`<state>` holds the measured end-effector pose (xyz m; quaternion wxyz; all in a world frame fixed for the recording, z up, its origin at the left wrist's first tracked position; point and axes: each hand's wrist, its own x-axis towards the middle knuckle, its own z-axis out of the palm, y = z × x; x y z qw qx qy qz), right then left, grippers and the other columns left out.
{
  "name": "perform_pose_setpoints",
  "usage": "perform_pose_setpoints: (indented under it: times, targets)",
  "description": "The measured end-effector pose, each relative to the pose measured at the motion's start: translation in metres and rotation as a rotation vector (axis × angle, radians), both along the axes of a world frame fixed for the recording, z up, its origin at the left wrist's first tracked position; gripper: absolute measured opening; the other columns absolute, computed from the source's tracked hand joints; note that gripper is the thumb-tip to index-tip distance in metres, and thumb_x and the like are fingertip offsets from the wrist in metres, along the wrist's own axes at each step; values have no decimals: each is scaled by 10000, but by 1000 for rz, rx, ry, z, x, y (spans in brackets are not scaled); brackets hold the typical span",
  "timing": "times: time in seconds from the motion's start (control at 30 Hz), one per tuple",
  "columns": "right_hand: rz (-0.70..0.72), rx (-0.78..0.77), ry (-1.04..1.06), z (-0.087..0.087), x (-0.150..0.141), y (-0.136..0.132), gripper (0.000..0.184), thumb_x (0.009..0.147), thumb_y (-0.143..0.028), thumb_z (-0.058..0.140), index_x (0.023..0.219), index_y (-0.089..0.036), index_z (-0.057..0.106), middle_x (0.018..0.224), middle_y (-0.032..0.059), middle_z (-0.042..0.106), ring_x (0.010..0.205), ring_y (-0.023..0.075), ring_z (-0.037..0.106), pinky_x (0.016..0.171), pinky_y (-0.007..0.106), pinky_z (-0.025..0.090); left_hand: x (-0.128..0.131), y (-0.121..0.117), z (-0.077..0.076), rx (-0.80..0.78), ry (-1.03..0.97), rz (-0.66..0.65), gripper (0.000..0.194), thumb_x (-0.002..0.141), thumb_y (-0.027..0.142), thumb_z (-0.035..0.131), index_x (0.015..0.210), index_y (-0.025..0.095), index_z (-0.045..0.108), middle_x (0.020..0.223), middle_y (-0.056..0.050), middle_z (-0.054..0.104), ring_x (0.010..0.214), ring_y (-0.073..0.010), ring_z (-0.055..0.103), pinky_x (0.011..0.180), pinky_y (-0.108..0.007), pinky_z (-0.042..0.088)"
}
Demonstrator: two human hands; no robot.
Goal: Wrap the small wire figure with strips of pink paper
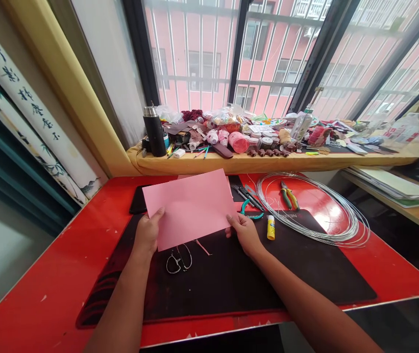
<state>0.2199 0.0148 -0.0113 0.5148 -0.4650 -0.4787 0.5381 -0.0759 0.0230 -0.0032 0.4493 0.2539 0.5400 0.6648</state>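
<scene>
Between both hands I hold up a pink sheet of paper (pixel 192 208), tilted above a black desk mat (pixel 224 284). My left hand (pixel 149 230) grips its left edge, thumb on the front. At the lower right corner, my right hand (pixel 244 230) pinches the sheet with thumb and fingers. Just below the paper lie scissors (pixel 179 260), their blades hidden behind it, and beside them a thin pink strip (pixel 204 247). To the right of my right hand stands a yellow glue stick (pixel 271 228). Teal-handled pliers (pixel 251 211) sit behind that hand.
A coil of silvery wire (pixel 349 230) spreads over the mat's right edge and the red table (pixel 389 264), with green-and-yellow pliers (pixel 289 195) inside its loop. A dark phone-like object (pixel 138 200) lies left of the paper. The cluttered window ledge (pixel 209 164) holds a black thermos (pixel 154 132).
</scene>
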Motion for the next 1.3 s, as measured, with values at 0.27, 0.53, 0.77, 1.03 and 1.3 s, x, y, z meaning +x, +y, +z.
perform_pose_setpoints:
  times: [0.27, 0.53, 0.77, 1.03, 1.3]
  targets:
    - [-40, 7, 1, -5, 5, -1, 471, 830, -641, 803, 788, -201, 639, 556, -22, 637, 467, 143, 549, 554, 281, 454, 1, 0, 2, 24, -61, 15, 408, 823, 472, 850, 1007, 123, 750, 934, -131, 817, 970, -301, 795, 928, -454, 641]
    - [-64, 25, 28, -8, 6, 0, 461, 840, -617, 803, 737, -212, 607, 550, -37, 606, 477, 131, 510, 586, 286, 443, -2, -1, 4, 36, -82, -8, 432, 773, 499, 877, 944, 124, 746, 888, -142, 818, 929, -315, 802, 886, -454, 657]
    - [-74, 36, 32, -9, 7, 0, 467, 846, -610, 803, 702, -218, 594, 548, -39, 582, 484, 134, 489, 593, 297, 437, -5, 1, 3, 38, -75, -35, 373, 720, 391, 885, 945, 124, 754, 848, -111, 813, 853, -289, 799, 852, -440, 660]
    - [-38, 31, -27, -7, 9, -1, 446, 861, -621, 773, 771, -218, 604, 551, -54, 585, 471, 128, 492, 561, 276, 410, -14, -2, 13, 21, -34, -36, 342, 695, 330, 891, 949, 139, 763, 813, -71, 809, 769, -245, 785, 764, -362, 664]
    - [58, 34, -126, -6, 7, -4, 460, 865, -643, 737, 737, -225, 593, 556, -35, 609, 456, 145, 521, 513, 268, 401, -50, -17, 21, -169, 55, -178, 208, 733, 234, 892, 867, 111, 792, 765, -137, 804, 578, -248, 750, 519, -305, 624]
